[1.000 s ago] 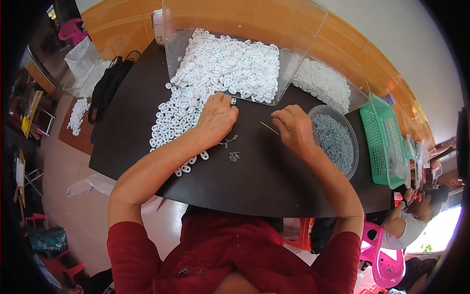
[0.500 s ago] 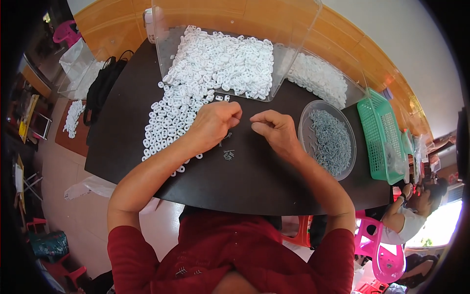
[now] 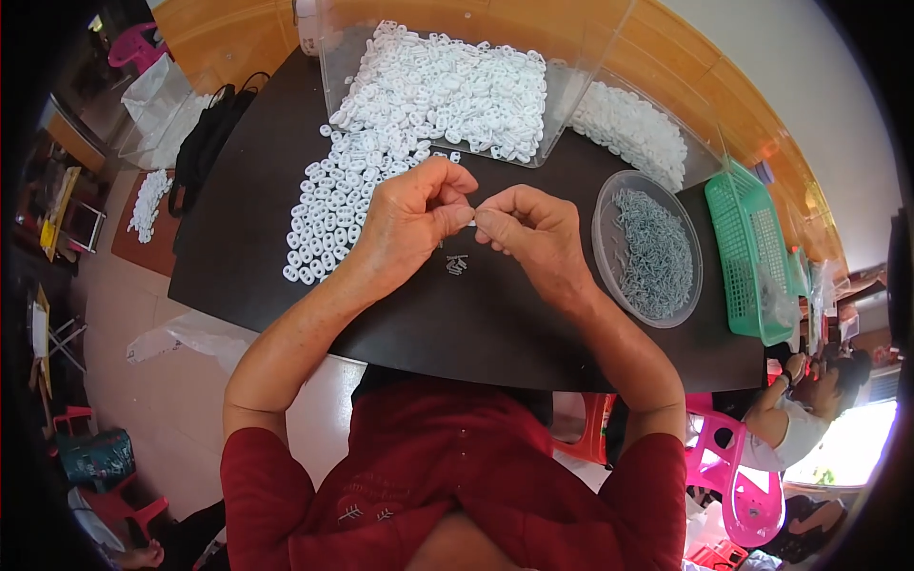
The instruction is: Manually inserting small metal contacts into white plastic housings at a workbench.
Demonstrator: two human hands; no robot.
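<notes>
My left hand (image 3: pixel 411 226) and my right hand (image 3: pixel 540 236) meet fingertip to fingertip above the dark table. A sliver of a small white plastic piece (image 3: pixel 471 223) shows between the pinched fingers, at the left thumb. The right thumb and fingers are pinched against it; whatever else they hold is hidden. Below the hands lies a small cluster of metal screws (image 3: pixel 457 265). Left of the left hand, many oval white plastic pieces with holes (image 3: pixel 328 205) are spread over the tabletop. To the right of the right hand stands a round clear tub (image 3: pixel 602 243) with a heap of screws (image 3: pixel 655 257).
A clear bin (image 3: pixel 335 86) tipped toward me holds a heap of white pieces at the back. Behind the tub is another clear container of white pieces (image 3: pixel 628 133). A green basket (image 3: pixel 747 257) stands at the right edge. Another person (image 3: pixel 785 419) sits beyond, near a pink chair (image 3: pixel 752 504).
Both hands have come together from a gap, and their fingertips now meet around a small white piece. The whole view has shifted slightly.
</notes>
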